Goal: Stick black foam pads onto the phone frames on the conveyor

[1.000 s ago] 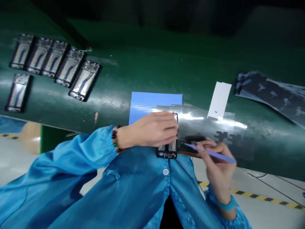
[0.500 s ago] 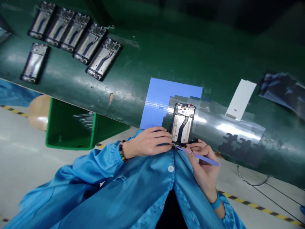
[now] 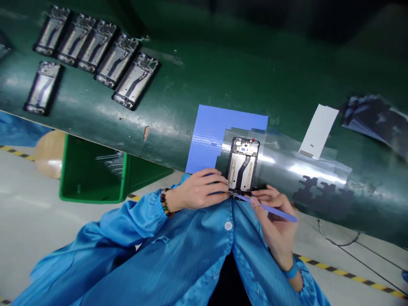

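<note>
An opened phone [image 3: 242, 168] with a black flex strip down its middle lies near the table's front edge, over clear film and beside a blue sheet [image 3: 207, 123]. My left hand [image 3: 205, 190] rests at the phone's lower left corner, fingers bent and close together; a dark thin item shows between them, too small to name. In my right hand [image 3: 276, 216] a blue-purple stick tool [image 3: 280, 213] is pinched, its tip at the phone's bottom edge.
Several opened phones [image 3: 135, 83] lie at the back left. A white card [image 3: 320, 129] and a stack of dark films [image 3: 376, 121] are on the right. Below the table edge at left stands a green bin [image 3: 92, 199]. Dark cut-out pieces [image 3: 323, 197] lie right of my right hand.
My right hand and the tool have shifted slightly right, the tool's tip staying at the phone's bottom edge. The camera view has moved a little. My left hand keeps its place by the phone.
</note>
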`<state>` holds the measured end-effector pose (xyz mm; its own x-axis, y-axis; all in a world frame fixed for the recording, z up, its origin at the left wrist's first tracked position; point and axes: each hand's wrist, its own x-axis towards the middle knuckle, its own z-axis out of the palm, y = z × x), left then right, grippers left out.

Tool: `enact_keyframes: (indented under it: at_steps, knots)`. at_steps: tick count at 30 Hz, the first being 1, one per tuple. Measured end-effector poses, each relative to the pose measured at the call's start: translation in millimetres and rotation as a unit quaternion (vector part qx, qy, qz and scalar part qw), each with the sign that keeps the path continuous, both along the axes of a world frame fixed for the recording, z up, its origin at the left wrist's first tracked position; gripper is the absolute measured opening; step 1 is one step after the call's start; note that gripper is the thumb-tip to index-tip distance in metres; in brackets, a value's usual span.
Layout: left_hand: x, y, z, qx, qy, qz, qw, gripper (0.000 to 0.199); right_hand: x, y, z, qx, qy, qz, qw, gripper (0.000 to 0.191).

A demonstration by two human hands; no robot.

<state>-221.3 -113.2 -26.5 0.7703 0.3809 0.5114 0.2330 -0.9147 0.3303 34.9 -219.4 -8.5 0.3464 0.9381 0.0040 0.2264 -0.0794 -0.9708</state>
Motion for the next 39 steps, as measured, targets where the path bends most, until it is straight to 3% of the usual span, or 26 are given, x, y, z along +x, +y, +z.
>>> enact_keyframes:
  at_steps: [4, 8, 11, 17, 23, 27, 29, 32, 35, 39]
  knots:
    - [-4.5, 5.9, 4.0, 0.007, 0.022, -0.001, 1.0, 0.01, 29.4, 19.1, -5.1, 0.049, 0.022, -0.134, 0.99, 0.037]
    - [4.2, 11.1, 11.8, -0.001, 0.001, -0.001, 1.0, 0.008, 41.8, 39.3, -8.1, 0.034, 0.068, -0.149, 0.986, 0.035]
    - [34.1, 9.2, 17.7, -0.012, -0.003, -0.018, 1.0, 0.02, 55.5, 44.1, -2.9, 0.05, 0.084, -0.17, 0.981, 0.034]
    - [117.5, 4.4, 24.1, -0.002, 0.123, -0.058, 0.991, 0.059, 115.3, 20.6, 0.6, 0.059, -0.03, -0.319, 0.946, 0.039]
    - [145.6, 7.5, 19.2, -0.036, 0.15, -0.051, 0.987, 0.072, 128.4, 16.5, -5.5, 0.019, -0.007, -0.295, 0.955, 0.045]
    - [144.9, 9.3, 20.8, -0.041, 0.136, -0.054, 0.988, 0.072, 129.4, 29.3, -3.8, 0.078, 0.103, -0.28, 0.951, 0.038]
    - [137.0, 17.2, 25.5, -0.044, 0.124, -0.038, 0.991, 0.061, 129.5, 34.6, -4.1, 0.095, 0.13, -0.281, 0.946, 0.035]
    - [112.2, 40.9, 32.4, -0.066, 0.125, 0.082, 0.987, 0.037, 123.8, 40.6, -6.7, 0.098, 0.107, -0.291, 0.946, 0.037]
    - [81.8, 66.4, 32.4, -0.096, 0.138, 0.166, 0.972, 0.034, 107.0, 46.9, -6.3, 0.098, 0.089, -0.292, 0.947, 0.041]
    - [57.9, 79.8, 25.3, -0.104, 0.118, 0.152, 0.976, 0.029, 72.0, 58.0, 2.1, 0.069, 0.091, -0.244, 0.963, 0.044]
